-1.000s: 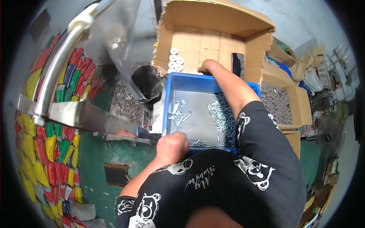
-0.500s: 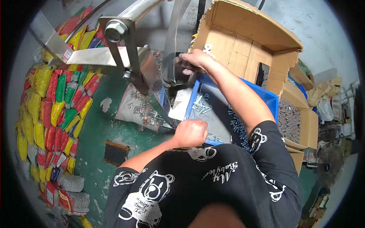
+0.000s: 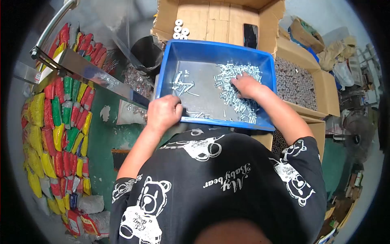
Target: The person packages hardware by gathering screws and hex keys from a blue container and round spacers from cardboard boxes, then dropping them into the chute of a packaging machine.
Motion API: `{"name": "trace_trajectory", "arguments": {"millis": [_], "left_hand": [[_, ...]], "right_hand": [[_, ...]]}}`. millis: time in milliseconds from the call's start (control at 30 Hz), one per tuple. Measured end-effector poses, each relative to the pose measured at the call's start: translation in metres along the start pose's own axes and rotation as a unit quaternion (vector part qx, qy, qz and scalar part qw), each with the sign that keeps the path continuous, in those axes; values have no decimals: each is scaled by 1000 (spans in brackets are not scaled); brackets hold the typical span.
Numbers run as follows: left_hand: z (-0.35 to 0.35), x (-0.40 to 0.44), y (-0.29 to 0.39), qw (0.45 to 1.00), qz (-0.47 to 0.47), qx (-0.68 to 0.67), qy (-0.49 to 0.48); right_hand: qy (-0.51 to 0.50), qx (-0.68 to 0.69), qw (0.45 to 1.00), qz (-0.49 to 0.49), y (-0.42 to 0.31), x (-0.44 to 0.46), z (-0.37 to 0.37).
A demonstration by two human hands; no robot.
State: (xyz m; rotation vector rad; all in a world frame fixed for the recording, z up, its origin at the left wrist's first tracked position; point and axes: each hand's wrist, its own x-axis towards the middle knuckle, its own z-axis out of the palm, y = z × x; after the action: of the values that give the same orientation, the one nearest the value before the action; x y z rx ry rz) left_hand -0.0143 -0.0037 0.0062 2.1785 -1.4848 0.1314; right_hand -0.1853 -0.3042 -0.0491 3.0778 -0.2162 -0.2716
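A blue plastic tray [image 3: 162, 77] lies before me, with a heap of silvery bolts [image 3: 254, 72] on its right side and a smaller scatter of bolts [image 3: 185, 87] at its left. My right hand [image 3: 248, 86] reaches into the heap, fingers curled down among the bolts and fingertips partly hidden. At the tray's front left corner is my left hand [image 3: 164, 113], closed like a fist. Whatever it may hold there is hidden by the fingers.
Behind the tray stands an open cardboard box [image 3: 211, 18] with white round pieces [image 3: 178, 29] and a dark phone-like object [image 3: 250, 35]. Another carton [image 3: 294, 83] of small parts sits right. A metal arm [image 3: 101, 79], a dark bucket [image 3: 146, 53] and stacked colourful bags [image 3: 61, 118] are left.
My right hand has come from beside the dark bucket, behind the tray, into the bolt heap. My left hand stays closed by the tray's front left corner. The view has shifted, showing the whole tray.
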Motion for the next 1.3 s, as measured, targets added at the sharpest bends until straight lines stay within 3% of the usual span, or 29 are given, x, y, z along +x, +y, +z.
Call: {"name": "trace_trajectory", "arguments": {"millis": [33,67,167,200,267,400,467,500,533,567,600,667,733,800,833,900,933,967,1000,1067,1133,1167,1200,1233,1267,1300], "left_hand": [[0,0,1,1000,-3,8,-4],[0,0,1,1000,-5,17,-9],[1,-2,-1,1000,-9,23,-18],[1,-1,-1,1000,-10,22,-19],[1,1,0,1000,-2,18,-2],[4,2,-6,1000,6,19,12],[3,2,-3,1000,3,22,21],[3,1,0,1000,-2,23,19],[1,1,2,1000,-8,24,17],[1,1,4,999,-13,28,13],[1,1,3,999,-18,28,18],[2,0,1,999,-11,24,21],[1,0,2,999,-12,26,18],[1,0,0,1000,0,25,16],[2,-1,-2,1000,4,17,21],[1,0,-2,999,8,15,31],[2,-1,-2,999,10,15,35],[4,-2,-5,999,12,23,32],[4,-2,-7,999,7,17,36],[5,-3,-9,999,20,6,41],[9,-5,-13,998,22,-12,51],[8,-5,-13,998,26,-20,50],[7,-6,-13,998,29,-26,49],[10,-7,-15,998,26,-36,49],[9,-7,-16,998,16,-36,52],[7,-8,-15,997,27,-54,47]], "right_hand": [[80,-10,997,2,-3,-2,11],[85,-2,996,-1,1,1,19],[-56,12,996,-62,21,28,28],[-53,15,997,-61,19,30,25],[-93,77,993,-8,16,32,13],[-64,177,980,67,20,33,7],[-49,192,977,76,37,39,47],[69,398,911,89,49,41,86],[181,581,788,95,46,39,84],[144,509,837,139,46,41,79],[142,507,840,133,40,38,50],[-30,234,968,89,29,33,4],[-32,262,957,122,35,41,11],[17,391,900,192,39,41,9],[48,219,974,46,39,33,1],[106,236,962,84,44,31,-5],[161,259,945,120,41,32,-9],[99,426,873,215,43,32,-18],[64,675,701,222,45,34,-21],[68,765,584,264,37,54,-15],[-23,702,686,188,4,75,-29],[-60,610,774,158,-20,89,-40],[-34,460,881,108,-51,103,-49],[9,370,927,54,-69,126,-25],[81,262,959,-69,-88,136,-18],[56,204,976,-55,-101,142,-11]]}}
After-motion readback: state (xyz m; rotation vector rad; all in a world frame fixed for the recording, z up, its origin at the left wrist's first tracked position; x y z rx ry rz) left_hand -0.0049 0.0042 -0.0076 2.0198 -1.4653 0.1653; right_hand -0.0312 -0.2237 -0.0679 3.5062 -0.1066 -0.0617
